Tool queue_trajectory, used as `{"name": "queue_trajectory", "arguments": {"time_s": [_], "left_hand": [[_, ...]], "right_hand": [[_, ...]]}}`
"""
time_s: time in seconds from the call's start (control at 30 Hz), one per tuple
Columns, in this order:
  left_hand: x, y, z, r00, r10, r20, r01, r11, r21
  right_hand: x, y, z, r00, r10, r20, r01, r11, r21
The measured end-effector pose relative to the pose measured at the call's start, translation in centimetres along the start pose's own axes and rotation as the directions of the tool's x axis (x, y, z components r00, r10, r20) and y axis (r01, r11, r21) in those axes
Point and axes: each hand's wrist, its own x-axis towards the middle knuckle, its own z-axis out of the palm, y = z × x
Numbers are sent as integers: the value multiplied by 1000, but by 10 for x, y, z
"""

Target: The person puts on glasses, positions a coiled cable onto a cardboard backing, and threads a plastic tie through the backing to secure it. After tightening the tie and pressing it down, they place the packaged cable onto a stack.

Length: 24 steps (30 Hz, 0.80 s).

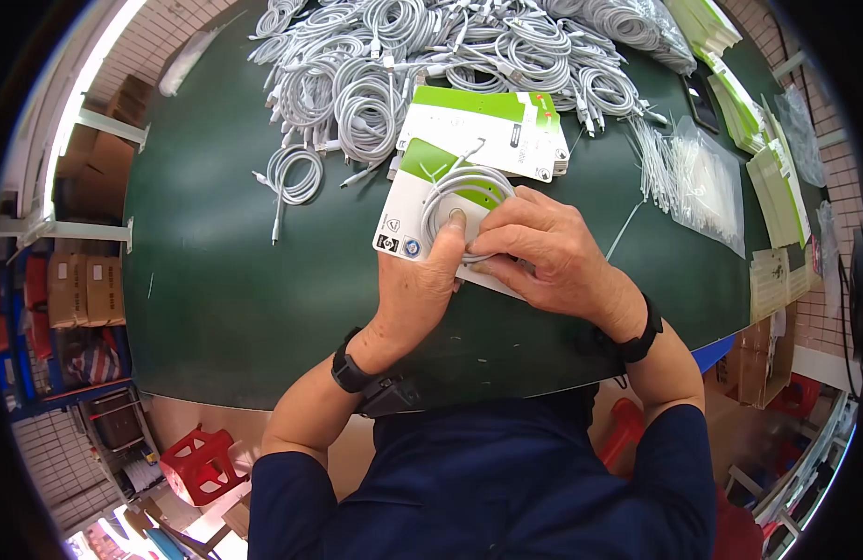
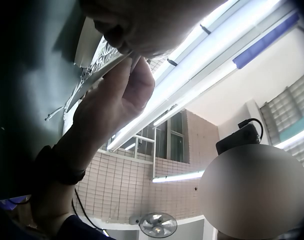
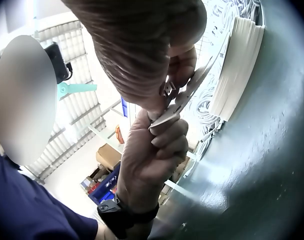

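Watching remotely, I've got the cable (image 1: 438, 189) coiled against the card (image 1: 400, 207); left hand's (image 1: 414, 291) grip clamps both, right hand's (image 1: 564, 254) pinches the coil's lower side. Probably light, springy (classic cable), so I'd pin the coil low; the card could crease.
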Motion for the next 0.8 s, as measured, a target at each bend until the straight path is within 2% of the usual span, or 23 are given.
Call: {"name": "queue_trajectory", "arguments": {"time_s": [0.33, 0.53, 0.8], "left_hand": [[-1, -1, 2, 1000, 26, 1, -26, 999, -42], [0, -3, 2, 1000, 23, 8, -22, 999, -38], [1, -6, 1, 998, 50, -30, -51, 998, -40]], "right_hand": [[5, -16, -5, 998, 54, 17, -54, 999, -3], [4, -10, -9, 996, 69, 55, -72, 996, 59], [4, -8, -5, 999, 23, 36, -23, 1000, -4]]}}
